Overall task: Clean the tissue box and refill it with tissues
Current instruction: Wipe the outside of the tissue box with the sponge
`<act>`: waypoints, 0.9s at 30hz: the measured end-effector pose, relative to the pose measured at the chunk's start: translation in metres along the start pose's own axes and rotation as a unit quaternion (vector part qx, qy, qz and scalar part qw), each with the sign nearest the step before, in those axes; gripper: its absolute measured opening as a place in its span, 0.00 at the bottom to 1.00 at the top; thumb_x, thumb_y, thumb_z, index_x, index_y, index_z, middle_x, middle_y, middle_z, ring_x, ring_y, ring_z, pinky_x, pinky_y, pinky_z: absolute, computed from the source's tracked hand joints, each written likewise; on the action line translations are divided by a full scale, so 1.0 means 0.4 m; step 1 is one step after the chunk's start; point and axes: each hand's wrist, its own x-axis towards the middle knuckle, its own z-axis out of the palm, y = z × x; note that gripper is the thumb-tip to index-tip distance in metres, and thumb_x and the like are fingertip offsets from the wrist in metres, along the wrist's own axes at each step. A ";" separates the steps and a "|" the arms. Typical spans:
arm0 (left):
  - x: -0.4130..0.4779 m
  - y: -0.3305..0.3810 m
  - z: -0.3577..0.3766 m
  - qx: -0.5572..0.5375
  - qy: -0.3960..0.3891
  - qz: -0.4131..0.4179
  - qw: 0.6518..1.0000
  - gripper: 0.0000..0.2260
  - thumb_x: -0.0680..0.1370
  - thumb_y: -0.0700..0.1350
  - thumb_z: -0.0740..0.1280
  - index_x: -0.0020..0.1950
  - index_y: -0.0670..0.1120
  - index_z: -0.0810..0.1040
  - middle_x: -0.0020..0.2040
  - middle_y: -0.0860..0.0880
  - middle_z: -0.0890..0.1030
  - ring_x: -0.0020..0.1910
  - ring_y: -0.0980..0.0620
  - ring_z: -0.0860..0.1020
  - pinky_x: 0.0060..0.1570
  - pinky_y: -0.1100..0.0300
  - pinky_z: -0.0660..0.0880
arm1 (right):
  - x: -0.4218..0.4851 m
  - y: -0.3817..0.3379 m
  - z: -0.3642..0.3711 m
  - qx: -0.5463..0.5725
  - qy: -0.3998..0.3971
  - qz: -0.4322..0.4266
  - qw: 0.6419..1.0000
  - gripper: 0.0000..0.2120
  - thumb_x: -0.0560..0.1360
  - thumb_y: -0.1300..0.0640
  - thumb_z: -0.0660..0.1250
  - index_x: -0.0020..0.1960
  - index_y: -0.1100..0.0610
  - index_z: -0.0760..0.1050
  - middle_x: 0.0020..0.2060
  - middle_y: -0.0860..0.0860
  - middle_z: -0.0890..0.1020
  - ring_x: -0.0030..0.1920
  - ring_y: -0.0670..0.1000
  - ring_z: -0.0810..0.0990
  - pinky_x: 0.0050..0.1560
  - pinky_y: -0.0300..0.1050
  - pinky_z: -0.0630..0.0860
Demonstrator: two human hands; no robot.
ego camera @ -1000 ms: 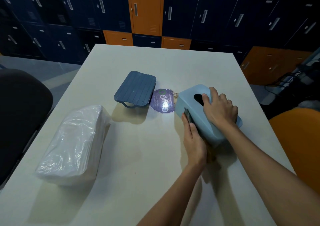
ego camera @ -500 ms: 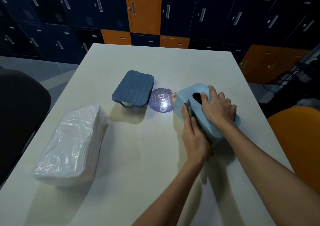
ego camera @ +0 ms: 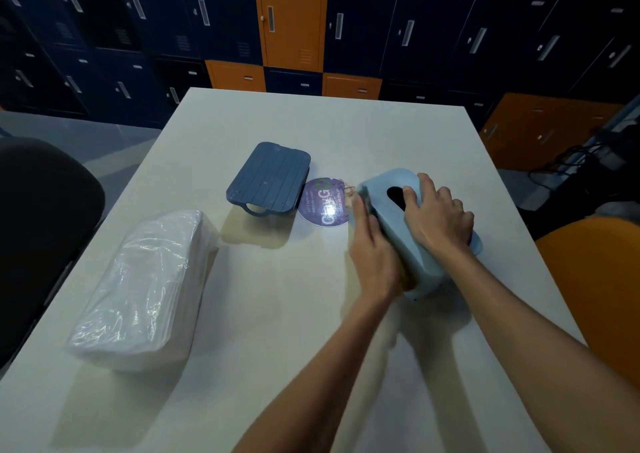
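A light blue tissue box cover (ego camera: 382, 185) lies tilted on the table's right half. My right hand (ego camera: 438, 217) grips it from above, with a finger at its dark oval slot. My left hand (ego camera: 372, 255) is pressed flat against the cover's left side. A thin dark wiping cloth showed under its fingers in the earlier frames and is mostly hidden now. The box's dark blue ribbed base (ego camera: 268, 178) lies separately at the table's middle. A plastic-wrapped pack of white tissues (ego camera: 145, 286) lies at the near left.
A round purple sticker (ego camera: 323, 201) sits on the white table (ego camera: 311, 123) between the base and the cover. A black chair (ego camera: 41, 227) stands at the left, an orange chair (ego camera: 595, 286) at the right. Blue and orange lockers (ego camera: 291, 19) line the back.
My left hand has slid forward along the cover's left side toward its far end. My right hand has kept its hold on top.
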 end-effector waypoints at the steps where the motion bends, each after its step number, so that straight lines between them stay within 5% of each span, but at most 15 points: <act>1: -0.044 -0.018 0.003 -0.004 -0.010 0.008 1.000 0.20 0.84 0.43 0.52 0.76 0.55 0.60 0.70 0.65 0.65 0.63 0.73 0.67 0.60 0.77 0.62 | 0.001 0.000 0.000 0.000 0.000 0.001 1.000 0.25 0.81 0.41 0.45 0.75 0.48 0.56 0.67 0.59 0.71 0.62 0.62 0.71 0.60 0.58 0.64; 5: -0.118 -0.091 -0.022 0.010 -0.045 0.003 0.999 0.21 0.84 0.41 0.54 0.76 0.54 0.62 0.73 0.58 0.67 0.67 0.70 0.66 0.68 0.70 0.62 | 0.001 0.001 0.001 0.001 -0.002 0.000 1.000 0.25 0.81 0.40 0.45 0.75 0.47 0.55 0.66 0.58 0.71 0.62 0.62 0.71 0.60 0.58 0.64; 10: 0.022 -0.028 -0.026 0.033 -0.015 -0.061 0.997 0.19 0.84 0.45 0.51 0.75 0.56 0.63 0.71 0.50 0.72 0.67 0.51 0.71 0.66 0.60 0.66 | -0.001 0.001 -0.001 0.004 -0.005 -0.002 1.000 0.25 0.81 0.40 0.45 0.75 0.47 0.55 0.67 0.59 0.71 0.63 0.63 0.71 0.61 0.58 0.64; 17: -0.066 -0.015 -0.016 0.003 -0.056 0.048 0.997 0.20 0.84 0.42 0.53 0.75 0.57 0.60 0.75 0.56 0.64 0.73 0.60 0.62 0.73 0.62 0.58 | -0.002 0.000 -0.003 0.000 -0.001 -0.005 1.000 0.25 0.81 0.40 0.45 0.76 0.48 0.55 0.67 0.59 0.71 0.63 0.63 0.71 0.61 0.58 0.65; 23: -0.139 -0.099 -0.040 0.014 -0.085 0.007 0.996 0.21 0.83 0.39 0.55 0.75 0.54 0.62 0.69 0.65 0.66 0.61 0.80 0.64 0.63 0.79 0.60 | -0.002 0.000 -0.001 0.001 -0.002 -0.003 1.000 0.25 0.81 0.40 0.44 0.75 0.47 0.55 0.67 0.58 0.71 0.62 0.63 0.71 0.60 0.58 0.64; 27: -0.032 -0.086 -0.042 0.081 -0.035 -0.038 0.995 0.20 0.83 0.42 0.54 0.75 0.54 0.64 0.69 0.50 0.74 0.64 0.57 0.72 0.57 0.73 0.65 | -0.001 -0.001 -0.002 0.001 -0.003 -0.001 1.000 0.25 0.81 0.40 0.44 0.76 0.47 0.55 0.67 0.58 0.71 0.62 0.63 0.71 0.60 0.58 0.64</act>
